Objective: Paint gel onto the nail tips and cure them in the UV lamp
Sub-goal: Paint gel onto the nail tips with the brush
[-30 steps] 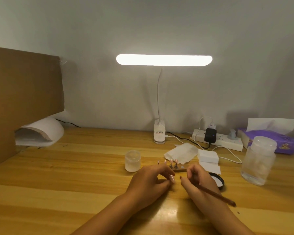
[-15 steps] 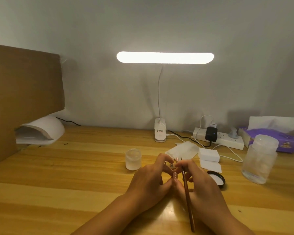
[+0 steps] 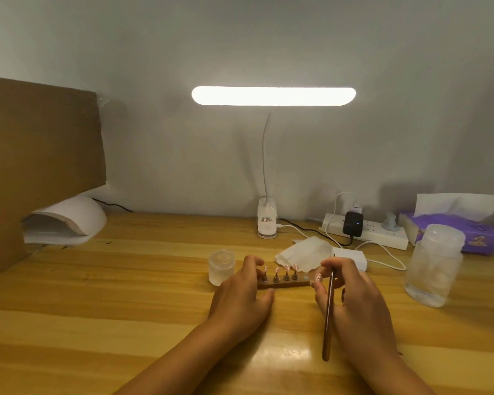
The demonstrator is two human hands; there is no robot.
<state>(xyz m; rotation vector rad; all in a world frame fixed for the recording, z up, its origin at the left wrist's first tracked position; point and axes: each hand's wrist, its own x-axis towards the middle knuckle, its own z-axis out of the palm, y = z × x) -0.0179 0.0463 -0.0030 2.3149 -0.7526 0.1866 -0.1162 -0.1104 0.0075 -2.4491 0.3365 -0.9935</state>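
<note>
1. Nearest the viewer, a person's two hands are resting apart on a wooden table (image 3: 97, 323).
2. The right hand (image 3: 354, 303) is gripping a thin brown brush (image 3: 328, 309), with the handle running back past the wrist. Its fingertips seem to be pinching one loose tip; this is too small to confirm.
3. The left hand (image 3: 240, 297) is clamping the left end of a wooden holder strip (image 3: 285, 285), thumb in front and fingers behind.
4. Between the hands, four nail tips (image 3: 281, 270) are standing upright on pegs in the strip. They are probably feather-light, thin and easily smudged, so the strip's bare ends are likely the safest hold, carried level.
5. Just beyond the left hand, a small frosted jar (image 3: 221, 266) is sitting.
6. Far beyond and left of the left hand, the white UV lamp (image 3: 69, 220) is waiting, well apart.
</note>
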